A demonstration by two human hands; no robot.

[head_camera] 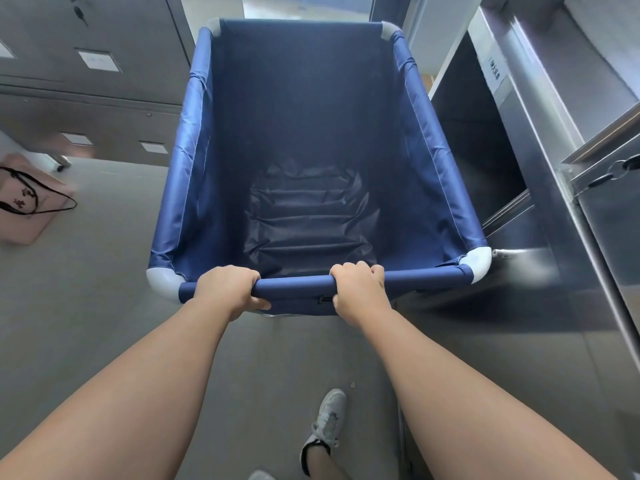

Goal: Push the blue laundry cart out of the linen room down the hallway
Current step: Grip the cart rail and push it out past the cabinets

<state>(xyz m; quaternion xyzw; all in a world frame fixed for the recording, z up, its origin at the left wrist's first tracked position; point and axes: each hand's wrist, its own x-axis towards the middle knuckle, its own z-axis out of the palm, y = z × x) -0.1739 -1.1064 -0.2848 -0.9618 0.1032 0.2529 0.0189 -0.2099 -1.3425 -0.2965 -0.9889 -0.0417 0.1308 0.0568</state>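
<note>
The blue laundry cart (194, 157) fills the middle of the head view, a deep fabric bin with grey corner caps and nothing inside. My left hand (227, 287) grips its near top rail left of centre. My right hand (358, 287) is wrapped around the same rail right of centre. Both arms are stretched forward. The cart's far end points at a bright doorway (304, 5) at the top of the view.
Grey metal cabinets (90, 81) line the left side. Stainless steel shelving (540, 133) stands close along the cart's right side. A pink paper bag (27, 199) lies on the grey floor at left. My white sneaker (327, 427) is on the floor below.
</note>
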